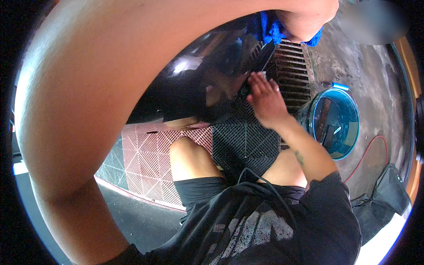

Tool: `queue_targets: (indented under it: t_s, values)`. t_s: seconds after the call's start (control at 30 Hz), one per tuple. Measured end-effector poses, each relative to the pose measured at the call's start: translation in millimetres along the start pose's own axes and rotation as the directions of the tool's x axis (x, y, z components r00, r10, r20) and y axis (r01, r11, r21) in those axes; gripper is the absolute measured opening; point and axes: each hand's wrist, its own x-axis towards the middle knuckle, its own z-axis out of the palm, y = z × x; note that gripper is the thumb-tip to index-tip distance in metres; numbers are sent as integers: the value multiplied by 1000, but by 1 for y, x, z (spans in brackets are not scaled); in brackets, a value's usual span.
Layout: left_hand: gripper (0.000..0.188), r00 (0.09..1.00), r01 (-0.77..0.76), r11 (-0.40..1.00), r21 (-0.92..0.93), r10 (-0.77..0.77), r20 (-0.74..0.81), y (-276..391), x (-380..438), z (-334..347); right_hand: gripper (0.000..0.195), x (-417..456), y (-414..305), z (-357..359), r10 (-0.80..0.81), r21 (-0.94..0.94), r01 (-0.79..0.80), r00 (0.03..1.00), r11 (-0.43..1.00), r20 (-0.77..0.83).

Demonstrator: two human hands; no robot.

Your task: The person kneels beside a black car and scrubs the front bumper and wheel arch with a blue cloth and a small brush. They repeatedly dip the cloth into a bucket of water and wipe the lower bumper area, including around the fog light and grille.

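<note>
My left arm arches across the upper left of the head view. At the top right, my left hand [306, 21] is closed on a bright blue microfibre cloth [274, 30], at the far end of a glossy black vehicle body panel [198, 82]. The panel mirrors light and parts of my body. My right hand [266, 99] is held out flat beside the panel's lower edge, fingers slightly apart. A small pale patch shows at its fingertips; what it is, I cannot tell. A ring is on one finger. Whether the fingertips touch the panel is unclear.
A translucent blue bucket [336, 124] with a handle stands on wet-looking concrete [371, 109] at right, beside a slatted floor grate [293, 73]. Red [149, 159] and dark grid floor tiles [245, 142] lie under me. A thin red hose or cable [367, 154] curves towards a black bag-like object [392, 185].
</note>
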Motion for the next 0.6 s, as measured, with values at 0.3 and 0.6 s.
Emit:
queue_targets:
  t_s: [0.3,0.6]
  values:
    - [38,1000,-13,1000,-19,13,6,-8,-1,-7,58,42,26,-84,36,-270,-6,994,963,106]
    - [38,1000,-14,999,-43,13,-13,-11,-12,-3,48,-57,209,-57,612,322,-521,656,790,-442]
